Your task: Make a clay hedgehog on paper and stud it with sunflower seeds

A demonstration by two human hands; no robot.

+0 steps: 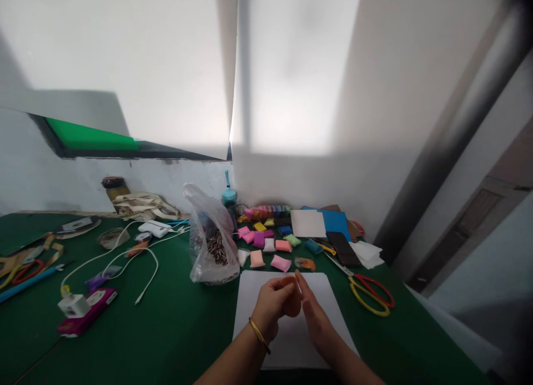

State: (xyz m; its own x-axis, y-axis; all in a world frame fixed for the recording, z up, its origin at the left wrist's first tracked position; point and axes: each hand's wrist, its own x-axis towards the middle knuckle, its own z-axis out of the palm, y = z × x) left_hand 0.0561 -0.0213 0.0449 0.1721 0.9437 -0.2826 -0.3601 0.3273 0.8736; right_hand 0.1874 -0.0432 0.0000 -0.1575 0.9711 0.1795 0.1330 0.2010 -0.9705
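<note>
Head view looks down at two hands pressed together above a white sheet of paper on the green table. Left hand, with a gold bangle at the wrist, has its fingers curled shut against the right hand, whose fingers lie straight and flat against it; whether anything sits between the palms cannot be told. Right of the sheet lie scissors with red and yellow handles. Left of it stands a clear plastic bag with dark striped contents. Beyond the sheet, small coloured clay packets are scattered, pink, orange, yellow, purple, green. Farther left, a white cable trails past a magenta box; its label is too small to read. Near the wall rest blue and white card sheets.
</note>
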